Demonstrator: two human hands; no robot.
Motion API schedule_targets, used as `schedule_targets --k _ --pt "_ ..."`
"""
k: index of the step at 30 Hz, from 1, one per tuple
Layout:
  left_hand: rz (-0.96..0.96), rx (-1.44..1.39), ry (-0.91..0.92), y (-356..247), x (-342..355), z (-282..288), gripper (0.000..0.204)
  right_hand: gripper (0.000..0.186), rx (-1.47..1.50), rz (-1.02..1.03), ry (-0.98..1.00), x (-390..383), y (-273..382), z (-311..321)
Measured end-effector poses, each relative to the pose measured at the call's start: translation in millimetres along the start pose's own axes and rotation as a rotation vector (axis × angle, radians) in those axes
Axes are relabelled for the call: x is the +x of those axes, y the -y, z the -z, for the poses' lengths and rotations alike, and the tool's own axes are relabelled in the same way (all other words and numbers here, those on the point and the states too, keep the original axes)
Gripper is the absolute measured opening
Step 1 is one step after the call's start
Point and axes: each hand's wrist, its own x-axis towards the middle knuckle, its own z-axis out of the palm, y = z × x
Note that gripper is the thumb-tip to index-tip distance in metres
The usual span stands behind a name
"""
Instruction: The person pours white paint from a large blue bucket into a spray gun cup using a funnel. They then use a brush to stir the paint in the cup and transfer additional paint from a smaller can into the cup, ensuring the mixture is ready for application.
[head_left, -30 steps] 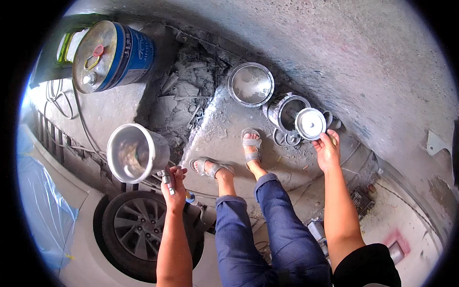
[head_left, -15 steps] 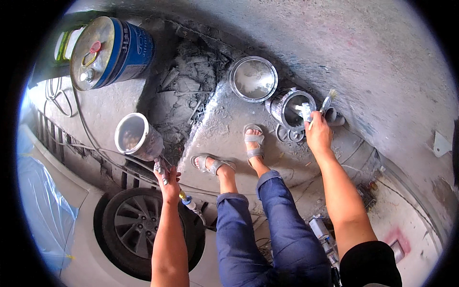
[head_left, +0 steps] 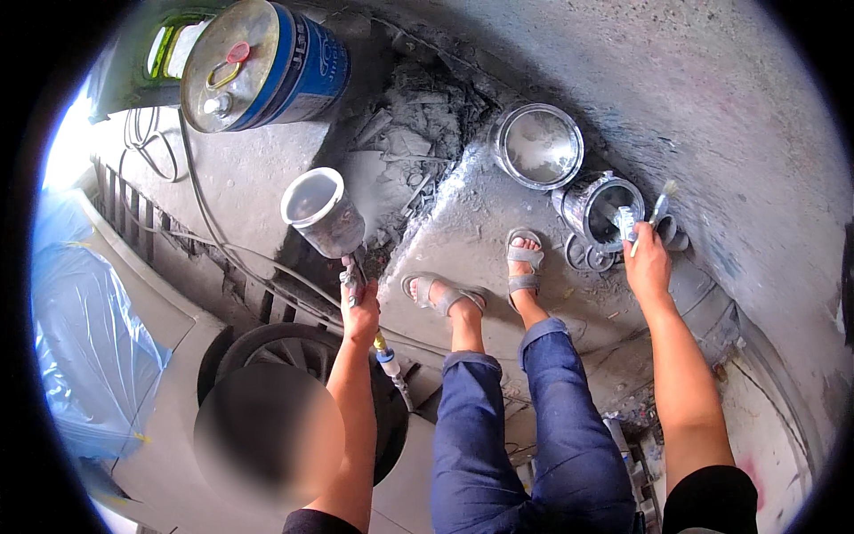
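Two hands are busy. Left hand (head_left: 359,307) is closed around a spray gun (head_left: 352,278), its open cup (head_left: 322,212) tilted toward 11 o'clock above the fist. Right hand (head_left: 647,262) pinches a brush (head_left: 656,212), bristles up at 12 o'clock, just beside the open tin (head_left: 603,206). A lidded tin (head_left: 536,145) sits at 10 o'clock from it. Blue drum (head_left: 262,60) lies far off at 11 o'clock.

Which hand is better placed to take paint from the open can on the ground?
Right. The right hand holds a brush just beside the open can. The left hand is farther away, gripping the spray gun.
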Motion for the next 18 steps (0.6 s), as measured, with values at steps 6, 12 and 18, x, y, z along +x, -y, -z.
schedule_targets --k 6,12,18 --pt "0.149 -0.098 0.024 6 2 0 0.029 0.036 -0.041 0.008 0.025 1 -6 1" --pt "0.105 -0.063 0.007 5 1 3 0.032 0.034 -0.067 0.052 0.030 -1 -3 2" --pt "-0.002 -0.018 -0.051 -6 -5 -4 0.026 0.033 -0.099 0.089 0.123 -6 -2 3"
